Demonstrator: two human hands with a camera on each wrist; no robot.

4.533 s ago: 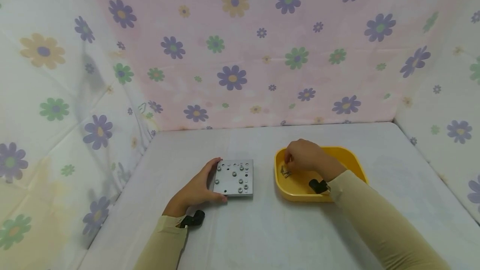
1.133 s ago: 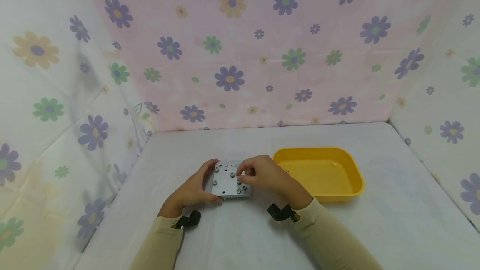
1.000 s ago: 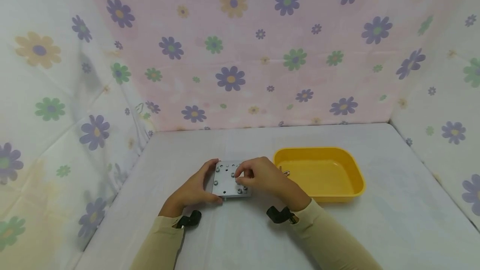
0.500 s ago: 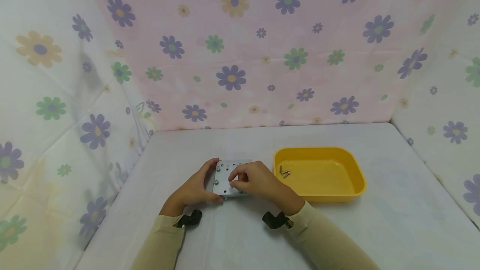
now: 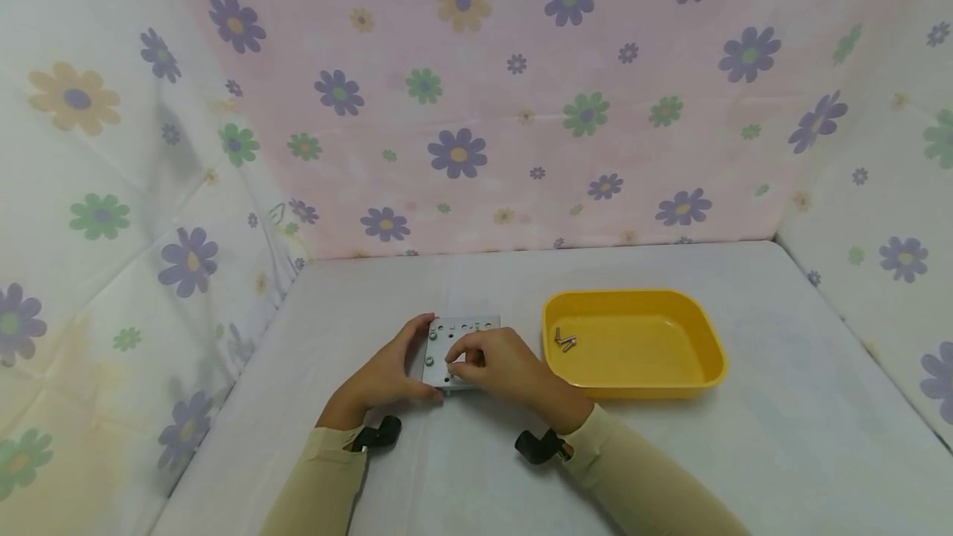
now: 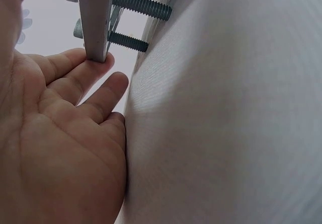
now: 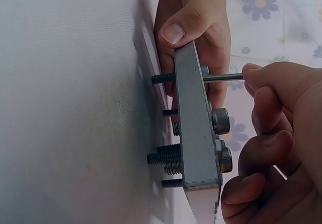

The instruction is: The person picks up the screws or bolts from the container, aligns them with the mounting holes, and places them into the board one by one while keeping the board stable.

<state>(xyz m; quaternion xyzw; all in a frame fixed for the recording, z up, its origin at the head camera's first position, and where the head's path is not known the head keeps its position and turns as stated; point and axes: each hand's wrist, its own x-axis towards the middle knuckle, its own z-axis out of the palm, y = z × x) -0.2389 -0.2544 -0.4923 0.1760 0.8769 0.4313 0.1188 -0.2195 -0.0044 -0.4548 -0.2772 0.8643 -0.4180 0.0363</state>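
A square metal plate (image 5: pixel 439 348) with holes and several socket-head screws stands slightly off the table. My left hand (image 5: pixel 382 373) grips its left edge, thumb at the near side and fingers at the far side. Over the plate's near part, my right hand (image 5: pixel 505 366) pinches a thin screw (image 7: pixel 224 77) by its head end. In the right wrist view that screw points straight at the plate's top face, its tip at or in a hole; which one is unclear. Threaded screw ends (image 6: pixel 143 6) stick out beneath the plate. My right hand hides the plate's right part in the head view.
A yellow tray (image 5: pixel 633 393) sits right of the plate, with a few loose screws (image 5: pixel 566 342) near its left wall. White cloth covers the table (image 5: pixel 447 478). Flowered cloth walls (image 5: pixel 506 106) enclose the back and sides.
My right hand has left the tray, come over to the plate, and shifted left and nearer across it with the thin screw. My left hand has kept its grip on the plate.
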